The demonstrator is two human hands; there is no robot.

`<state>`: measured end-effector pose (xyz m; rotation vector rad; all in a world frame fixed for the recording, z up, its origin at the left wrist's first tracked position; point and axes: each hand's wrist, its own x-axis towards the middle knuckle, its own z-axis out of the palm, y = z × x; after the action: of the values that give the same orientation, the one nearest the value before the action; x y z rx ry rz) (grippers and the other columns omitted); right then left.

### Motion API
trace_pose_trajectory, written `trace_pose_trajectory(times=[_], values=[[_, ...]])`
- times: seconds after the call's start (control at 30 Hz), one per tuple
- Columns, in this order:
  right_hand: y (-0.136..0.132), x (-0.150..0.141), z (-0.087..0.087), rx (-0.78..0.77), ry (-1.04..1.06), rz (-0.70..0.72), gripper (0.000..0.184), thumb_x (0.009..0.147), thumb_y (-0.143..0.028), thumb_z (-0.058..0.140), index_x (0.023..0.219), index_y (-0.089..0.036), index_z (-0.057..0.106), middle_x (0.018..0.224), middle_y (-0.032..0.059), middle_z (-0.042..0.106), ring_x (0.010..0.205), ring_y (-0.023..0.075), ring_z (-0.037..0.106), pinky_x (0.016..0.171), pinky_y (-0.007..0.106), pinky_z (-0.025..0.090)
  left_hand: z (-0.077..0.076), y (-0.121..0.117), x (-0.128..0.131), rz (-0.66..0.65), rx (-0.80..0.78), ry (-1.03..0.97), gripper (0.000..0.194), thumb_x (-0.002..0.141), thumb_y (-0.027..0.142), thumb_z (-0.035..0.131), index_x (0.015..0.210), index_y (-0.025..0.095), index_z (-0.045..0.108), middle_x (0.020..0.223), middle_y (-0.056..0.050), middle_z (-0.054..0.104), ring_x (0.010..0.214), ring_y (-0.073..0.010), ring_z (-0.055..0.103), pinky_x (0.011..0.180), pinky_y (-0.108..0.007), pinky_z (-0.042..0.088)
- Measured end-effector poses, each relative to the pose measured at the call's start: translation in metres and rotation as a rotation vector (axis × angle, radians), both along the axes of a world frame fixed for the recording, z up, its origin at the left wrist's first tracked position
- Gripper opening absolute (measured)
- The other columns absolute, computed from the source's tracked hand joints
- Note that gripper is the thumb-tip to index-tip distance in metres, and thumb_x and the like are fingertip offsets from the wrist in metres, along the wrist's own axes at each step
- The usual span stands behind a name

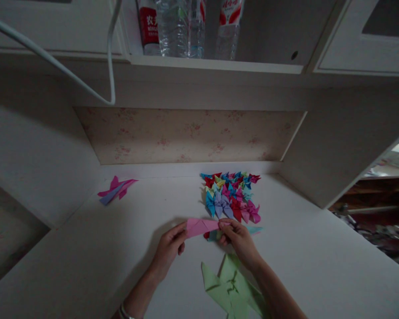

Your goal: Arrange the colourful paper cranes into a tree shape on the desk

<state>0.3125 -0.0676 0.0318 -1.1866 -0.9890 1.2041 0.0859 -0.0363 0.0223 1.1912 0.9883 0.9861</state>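
My L hand (pixel 169 247) and R hand (pixel 241 241) pinch pink paper (pixel 199 227), one end each, above bench (pixel 86 261). Risks: uneven pull, poss. tear; low R forearm (pixel 275 285) crushing green paper (pixel 232 292), 5 o'clock.

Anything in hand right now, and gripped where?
Folded pink paper strip, held between both hands: left hand pinches its left end, right hand its right end.

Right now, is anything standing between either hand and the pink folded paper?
Nothing visible does. The left hand pinches the left end of the pink folded paper, and the right hand pinches its right end. The large green folded piece lies nearer the person, outside that space.
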Motion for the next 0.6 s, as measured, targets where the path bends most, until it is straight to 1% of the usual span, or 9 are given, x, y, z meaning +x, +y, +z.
trace_pose_trajectory(times=[0.07, 0.17, 0.23, 0.3, 0.33, 0.4, 0.5, 0.6], values=[[0.005, 0.007, 0.01, 0.021, 0.022, -0.01, 0.039, 0.073, -0.05, 0.071, 0.09, -0.015, 0.065, 0.057, 0.0003, 0.063, 0.046, 0.0121, 0.055, 0.048, 0.024, 0.043, -0.004, -0.001, 0.0, 0.045, -0.004, -0.012, 0.055, 0.076, 0.043, 0.065, 0.122, 0.013, 0.061, 0.073, -0.001, 0.061, 0.046, -0.0054, 0.04, 0.042, -0.02, 0.03], [0.012, 0.028, 0.035, 0.063, 0.067, -0.085, 0.034, 0.072, -0.045, 0.073, 0.089, -0.016, 0.065, 0.062, -0.0004, 0.063, 0.051, 0.0119, 0.057, 0.051, 0.025, 0.045, -0.009, 0.0, 0.001, 0.095, -0.011, -0.047, 0.057, 0.076, 0.047, 0.063, 0.122, 0.013, 0.058, 0.082, -0.002, 0.063, 0.045, -0.0048, 0.042, 0.039, -0.02, 0.031], [0.013, 0.048, 0.05, 0.081, 0.09, -0.124, 0.031, 0.071, -0.041, 0.076, 0.086, -0.016, 0.066, 0.065, -0.0001, 0.064, 0.055, 0.0112, 0.057, 0.055, 0.024, 0.046, -0.01, 0.001, 0.001, 0.099, -0.01, -0.049, 0.055, 0.076, 0.048, 0.063, 0.118, 0.013, 0.059, 0.079, -0.001, 0.061, 0.043, -0.0046, 0.042, 0.038, -0.019, 0.03], [0.009, 0.07, 0.058, 0.054, 0.111, -0.131, 0.029, 0.07, -0.038, 0.076, 0.086, -0.015, 0.067, 0.067, 0.001, 0.065, 0.056, 0.0108, 0.057, 0.056, 0.024, 0.046, -0.01, 0.001, 0.001, 0.093, -0.012, -0.037, 0.051, 0.075, 0.048, 0.063, 0.113, 0.013, 0.062, 0.073, 0.002, 0.059, 0.042, -0.0049, 0.042, 0.037, -0.019, 0.03], [0.005, 0.081, 0.058, 0.026, 0.117, -0.131, 0.029, 0.07, -0.037, 0.077, 0.087, -0.015, 0.067, 0.068, 0.0018, 0.065, 0.056, 0.0108, 0.058, 0.056, 0.024, 0.047, -0.01, 0.001, 0.002, 0.085, -0.012, -0.03, 0.05, 0.074, 0.047, 0.063, 0.11, 0.013, 0.063, 0.071, 0.002, 0.058, 0.042, -0.005, 0.042, 0.037, -0.019, 0.031], [-0.004, 0.103, 0.051, -0.036, 0.114, -0.148, 0.028, 0.069, -0.034, 0.078, 0.086, -0.015, 0.067, 0.07, 0.0028, 0.065, 0.056, 0.0104, 0.057, 0.056, 0.023, 0.047, -0.01, 0.001, 0.002, 0.076, -0.005, -0.017, 0.046, 0.073, 0.045, 0.064, 0.107, 0.014, 0.064, 0.069, 0.003, 0.057, 0.042, -0.0053, 0.042, 0.038, -0.019, 0.032], [-0.018, 0.131, 0.03, -0.118, 0.06, -0.183, 0.027, 0.067, -0.033, 0.078, 0.085, -0.015, 0.068, 0.076, 0.0027, 0.065, 0.055, 0.0086, 0.056, 0.052, 0.02, 0.045, -0.011, 0.001, 0.002, 0.076, 0.002, 0.002, 0.042, 0.073, 0.043, 0.063, 0.103, 0.014, 0.065, 0.067, 0.003, 0.057, 0.043, -0.0056, 0.042, 0.038, -0.019, 0.031], [-0.028, 0.148, 0.01, -0.2, -0.026, -0.178, 0.027, 0.067, -0.035, 0.078, 0.083, -0.016, 0.068, 0.076, 0.0011, 0.064, 0.054, 0.0079, 0.055, 0.05, 0.019, 0.044, -0.011, 0.001, 0.002, 0.063, 0.004, 0.012, 0.038, 0.072, 0.042, 0.063, 0.097, 0.014, 0.066, 0.066, 0.003, 0.057, 0.043, -0.0061, 0.042, 0.039, -0.019, 0.03]])
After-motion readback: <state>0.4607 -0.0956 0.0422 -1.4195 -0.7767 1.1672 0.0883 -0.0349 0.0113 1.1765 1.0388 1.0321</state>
